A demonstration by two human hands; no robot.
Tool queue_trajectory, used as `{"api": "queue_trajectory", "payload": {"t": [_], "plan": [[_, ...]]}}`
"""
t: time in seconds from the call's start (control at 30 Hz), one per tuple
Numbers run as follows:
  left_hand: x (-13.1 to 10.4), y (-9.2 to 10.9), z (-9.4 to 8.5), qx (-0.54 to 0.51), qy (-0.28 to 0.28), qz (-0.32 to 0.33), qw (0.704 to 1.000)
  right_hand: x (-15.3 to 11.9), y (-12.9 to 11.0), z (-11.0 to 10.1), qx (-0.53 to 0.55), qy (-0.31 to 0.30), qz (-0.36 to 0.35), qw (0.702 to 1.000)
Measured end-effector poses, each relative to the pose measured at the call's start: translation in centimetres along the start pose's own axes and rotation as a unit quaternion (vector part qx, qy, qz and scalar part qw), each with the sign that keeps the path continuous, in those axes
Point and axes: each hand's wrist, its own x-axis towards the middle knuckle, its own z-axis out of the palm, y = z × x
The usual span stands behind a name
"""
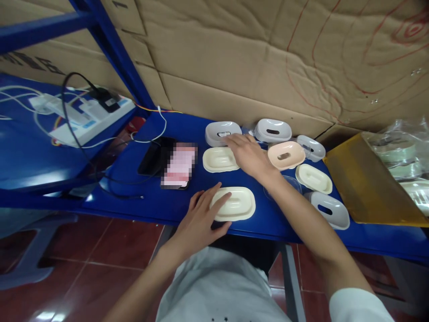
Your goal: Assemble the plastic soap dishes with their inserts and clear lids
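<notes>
A cream oval soap dish (pixel 236 205) lies near the front edge of the blue table. My left hand (pixel 203 217) rests over its left end, fingers spread, index fingertip on top and thumb by the near rim. Farther back, my right hand (pixel 246 152) reaches across a second cream dish (pixel 217 161), partly covering it. Its slightly bent fingers are apart, with the fingertips close to a light grey oval dish (pixel 214 134) that has a slot in its bottom. Whether they touch that dish, I cannot tell.
Right of my hand stand another grey dish (pixel 273 129), a peach dish (pixel 286 155), a cream piece (pixel 314 179) and a grey dish (pixel 330 210). A carton (pixel 372 179) holds wrapped pieces. Left are a phone (pixel 179 165), cables and a power strip (pixel 94 123); cardboard (pixel 234 58) stands behind.
</notes>
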Motion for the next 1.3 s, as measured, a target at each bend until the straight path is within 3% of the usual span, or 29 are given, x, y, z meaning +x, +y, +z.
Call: {"api": "queue_trajectory", "payload": {"t": [0.13, 0.23, 0.33, 0.43, 0.53, 0.63, 0.87, 1.0, 1.17, 1.3], "plan": [[-0.1, -0.4, -0.3, -0.044, -0.012, -0.018, 0.999, 3.7, 2.9, 1.3, 0.009, -0.037, 0.024, 0.999], [-0.1, -0.6, -0.4, -0.073, -0.023, -0.038, 0.996, 3.5, 3.7, 0.9, 0.014, -0.024, 0.032, 0.999], [-0.1, -0.7, -0.3, -0.105, -0.018, -0.057, 0.993, 0.2, 2.7, -1.0, 0.047, 0.058, 0.035, 0.997], [-0.3, -0.8, 0.1, -0.150, 0.011, -0.089, 0.985, -5.5, -0.2, -3.3, 0.079, 0.123, 0.016, 0.989], [-0.4, -1.1, 0.6, -0.195, 0.045, -0.102, 0.975, -11.5, -3.8, -4.4, 0.083, 0.100, -0.006, 0.991], [-0.4, -1.4, 0.9, -0.212, 0.054, -0.092, 0.971, -15.6, -6.4, -3.6, 0.083, 0.051, -0.017, 0.995], [-0.4, -1.5, 0.3, -0.145, -0.008, -0.055, 0.988, -17.4, -8.7, -0.3, 0.089, 0.007, -0.031, 0.996], [-0.6, -1.4, 0.1, -0.124, -0.005, -0.018, 0.992, -18.0, -7.6, -0.5, 0.115, 0.014, -0.030, 0.993], [-0.5, -1.3, -0.7, -0.144, -0.038, -0.052, 0.988, -20.5, -2.5, -0.7, 0.053, 0.036, 0.137, 0.988], [-0.4, -1.2, -0.9, -0.163, -0.041, -0.052, 0.984, -21.6, -0.4, -0.2, -0.010, 0.052, 0.150, 0.987]]}}
